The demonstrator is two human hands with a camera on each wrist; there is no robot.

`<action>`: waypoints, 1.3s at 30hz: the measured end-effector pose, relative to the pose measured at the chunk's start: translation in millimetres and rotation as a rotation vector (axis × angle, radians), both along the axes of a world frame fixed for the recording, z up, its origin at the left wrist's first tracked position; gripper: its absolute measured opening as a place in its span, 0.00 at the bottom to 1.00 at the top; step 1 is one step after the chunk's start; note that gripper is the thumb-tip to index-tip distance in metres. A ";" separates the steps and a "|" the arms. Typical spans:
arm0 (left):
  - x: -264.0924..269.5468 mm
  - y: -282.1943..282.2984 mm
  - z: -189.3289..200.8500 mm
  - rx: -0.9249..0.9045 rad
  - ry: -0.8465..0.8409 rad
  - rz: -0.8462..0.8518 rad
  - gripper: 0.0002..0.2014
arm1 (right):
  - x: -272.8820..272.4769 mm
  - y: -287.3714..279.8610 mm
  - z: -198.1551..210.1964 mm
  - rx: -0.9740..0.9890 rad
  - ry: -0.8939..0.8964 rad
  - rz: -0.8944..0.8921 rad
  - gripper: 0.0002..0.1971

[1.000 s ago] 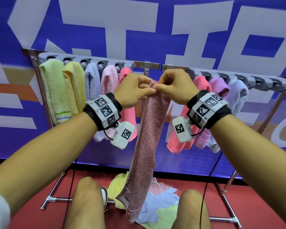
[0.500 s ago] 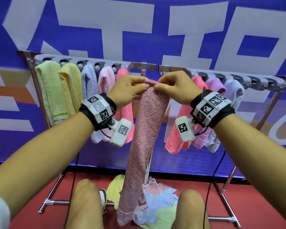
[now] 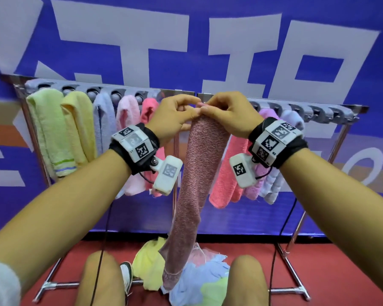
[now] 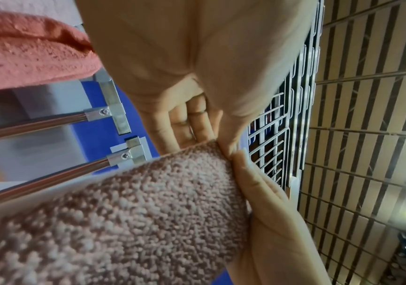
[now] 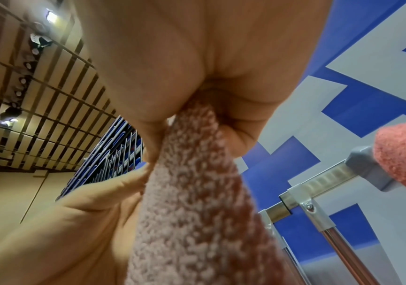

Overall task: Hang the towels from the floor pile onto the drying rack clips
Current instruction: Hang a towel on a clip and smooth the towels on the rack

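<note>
A dusty-pink towel (image 3: 197, 173) hangs in a long bunch from both my hands, just in front of the middle of the drying rack (image 3: 179, 93). My left hand (image 3: 177, 113) and right hand (image 3: 221, 111) pinch its top edge together at rail height. The left wrist view shows the towel (image 4: 135, 212) gripped by my thumb and fingers, and the right wrist view shows the towel (image 5: 197, 192) squeezed in my fist. The pile (image 3: 192, 274) of yellow, blue and green towels lies on the red floor below. The towel's lower end hangs just above the pile.
Green, yellow, blue and pink towels (image 3: 75, 129) hang on the rack's left half. Coral, purple and lilac ones (image 3: 252, 177) hang on the right. Several grey clips (image 3: 332, 111) at the far right hold nothing. My knees (image 3: 102, 279) frame the pile, and the rack's feet (image 3: 290, 290) rest on the floor.
Both hands have lifted the pink towel's top edge up to rail height, and the towel's lower end has risen off the pile. My view has tilted slightly upward.
</note>
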State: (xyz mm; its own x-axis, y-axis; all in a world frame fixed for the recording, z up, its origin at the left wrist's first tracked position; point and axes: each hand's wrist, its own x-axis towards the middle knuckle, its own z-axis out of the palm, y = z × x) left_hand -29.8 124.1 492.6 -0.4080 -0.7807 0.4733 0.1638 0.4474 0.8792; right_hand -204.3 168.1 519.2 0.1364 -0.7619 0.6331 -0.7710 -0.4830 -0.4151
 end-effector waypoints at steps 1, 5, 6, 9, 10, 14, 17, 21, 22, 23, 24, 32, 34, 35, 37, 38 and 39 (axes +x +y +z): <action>-2.8 -0.9 0.2 0.041 0.034 -0.014 0.07 | -1.4 0.6 2.4 -0.017 0.005 -0.010 0.10; -17.1 -2.8 -19.7 0.145 -0.060 -0.126 0.10 | -8.8 2.5 11.3 -0.116 -0.056 -0.075 0.10; -21.6 -3.0 -30.8 0.143 -0.153 -0.154 0.14 | -13.5 3.4 14.5 -0.138 -0.080 -0.109 0.10; -35.3 -6.2 -67.6 0.231 -0.339 -0.249 0.24 | -34.6 7.8 24.5 -0.185 -0.142 -0.227 0.09; -38.5 -4.9 -77.1 0.232 -0.390 -0.274 0.27 | -44.4 9.4 27.6 -0.203 -0.157 -0.278 0.09; -43.2 -2.1 -89.3 0.213 -0.460 -0.302 0.15 | -102.4 19.1 31.1 -0.199 -0.206 -0.522 0.15; -46.9 -2.1 -77.7 0.246 -0.378 -0.321 0.09 | -146.3 28.8 16.5 -0.085 -0.219 -0.690 0.18; -61.4 2.6 -55.4 0.266 -0.318 -0.391 0.11 | -174.3 40.0 -8.3 0.009 -0.245 -0.796 0.18; -65.6 5.5 -49.3 0.268 -0.307 -0.428 0.10 | -178.5 43.3 -13.9 0.035 -0.245 -0.818 0.19; -70.2 8.3 -43.0 0.268 -0.297 -0.452 0.09 | -183.1 47.1 -19.4 0.066 -0.240 -0.842 0.20; -73.1 9.8 -37.5 0.252 -0.290 -0.459 0.09 | -185.9 51.1 -24.4 0.106 -0.234 -0.860 0.21; -97.4 18.3 -11.4 0.192 -0.305 -0.481 0.09 | -202.4 73.7 -48.3 0.339 -0.235 -0.988 0.15; -106.5 21.8 -7.0 0.182 -0.316 -0.475 0.10 | -203.5 79.5 -50.5 0.411 -0.212 -1.043 0.14; -111.6 23.3 -5.5 0.179 -0.320 -0.483 0.11 | -203.6 80.7 -51.1 0.431 -0.185 -1.045 0.14; -124.6 27.0 -4.6 0.175 -0.330 -0.521 0.11 | -194.6 81.0 -45.5 0.352 -0.166 -0.909 0.13; -132.1 30.8 -3.7 0.174 -0.340 -0.536 0.10 | -184.5 81.6 -40.6 0.283 -0.209 -0.765 0.13; -138.6 33.9 -3.2 0.174 -0.351 -0.542 0.10 | -170.0 81.8 -35.4 0.232 -0.303 -0.590 0.13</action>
State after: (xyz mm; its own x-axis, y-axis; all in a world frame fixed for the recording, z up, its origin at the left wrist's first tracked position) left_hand -168.3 158.0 489.4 -0.8707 -0.4752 0.1265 0.0162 0.2294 0.9732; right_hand -374.2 249.8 483.7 -0.4981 -0.7743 0.3903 -0.7112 0.1073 -0.6948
